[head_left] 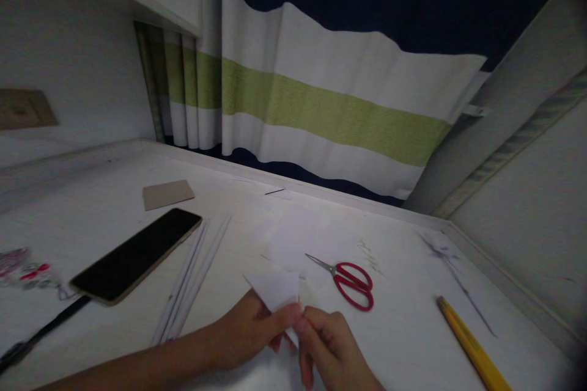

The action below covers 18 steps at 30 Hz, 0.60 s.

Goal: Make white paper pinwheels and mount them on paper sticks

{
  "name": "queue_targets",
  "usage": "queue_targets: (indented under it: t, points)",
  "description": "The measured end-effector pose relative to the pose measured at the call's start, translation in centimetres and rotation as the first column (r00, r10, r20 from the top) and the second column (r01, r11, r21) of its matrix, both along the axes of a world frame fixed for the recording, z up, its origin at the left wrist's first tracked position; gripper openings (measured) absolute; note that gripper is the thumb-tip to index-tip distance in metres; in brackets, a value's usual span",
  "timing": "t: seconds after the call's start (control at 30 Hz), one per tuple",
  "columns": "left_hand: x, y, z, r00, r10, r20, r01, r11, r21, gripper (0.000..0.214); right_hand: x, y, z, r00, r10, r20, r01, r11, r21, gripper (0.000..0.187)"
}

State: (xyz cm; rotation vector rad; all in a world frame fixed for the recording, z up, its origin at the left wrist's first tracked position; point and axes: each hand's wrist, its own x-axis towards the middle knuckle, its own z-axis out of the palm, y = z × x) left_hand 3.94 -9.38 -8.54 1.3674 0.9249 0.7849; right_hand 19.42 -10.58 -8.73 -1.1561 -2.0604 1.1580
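Curtain (321,95), big and striped, hangs behind a white desk (394,342). Phone (137,255) lies at left, white strips (182,284) next to it. Left hand (250,324) and right hand (330,342) are both pinching a white paper (277,290), low in the middle; fingers cover its lower part. Yellow stick (472,345) gets cut off bottom right, no clue what it is. Red scissors (351,284) sit just past the right hand, kinda in the way. Small tangle (34,272) far left's too blurry to read.
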Motion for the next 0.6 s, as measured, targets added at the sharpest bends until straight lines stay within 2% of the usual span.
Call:
queue_targets:
  t: [0.07, 0.1, 0.17, 0.27, 0.33, 0.4, 0.5, 0.6]
  points:
    - [0.0, -0.3, 0.2, 0.998, 0.019, -0.067, -0.019, 1.0, -0.001, 0.038, 0.6, 0.4, 0.6, 0.978, 0.01, 0.208, -0.044, 0.986, 0.159, 0.046]
    - [0.0, -0.3, 0.4, 0.994, 0.063, -0.09, -0.062, 0.998, 0.008, 0.04, 1.2, 0.8, 1.0, 0.956, -0.037, 0.291, -0.032, 0.973, 0.229, 0.045]
    - [-0.2, -0.1, 0.8, 0.982, 0.159, -0.098, -0.158, 0.987, 0.017, 0.042, 2.7, 2.1, 1.9, 0.911, -0.181, 0.371, 0.059, 0.946, 0.317, 0.039]
    - [-0.5, 0.3, 1.1, 0.966, 0.252, -0.055, -0.253, 0.967, -0.026, 0.034, 5.2, 4.4, 2.2, 0.792, -0.391, 0.469, 0.184, 0.885, 0.427, 0.029]
    - [-0.7, 0.3, 1.3, 0.957, 0.289, -0.032, -0.29, 0.956, -0.052, 0.03, 6.3, 5.4, 1.7, 0.74, -0.426, 0.521, 0.197, 0.877, 0.438, 0.027]
    - [-0.7, 0.2, 1.3, 0.947, 0.32, -0.021, -0.321, 0.944, -0.079, 0.03, 7.0, 6.0, 0.8, 0.722, -0.415, 0.553, 0.184, 0.886, 0.425, 0.027]
    - [-0.7, 0.1, 1.3, 0.948, 0.319, -0.011, -0.318, 0.942, -0.106, 0.032, 7.3, 6.4, -0.3, 0.731, -0.394, 0.558, 0.175, 0.897, 0.405, 0.028]
    - [-0.6, 0.2, 0.9, 0.961, 0.276, 0.0, -0.275, 0.959, -0.066, 0.038, 7.4, 6.7, -0.8, 0.756, -0.389, 0.526, 0.198, 0.902, 0.383, 0.027]
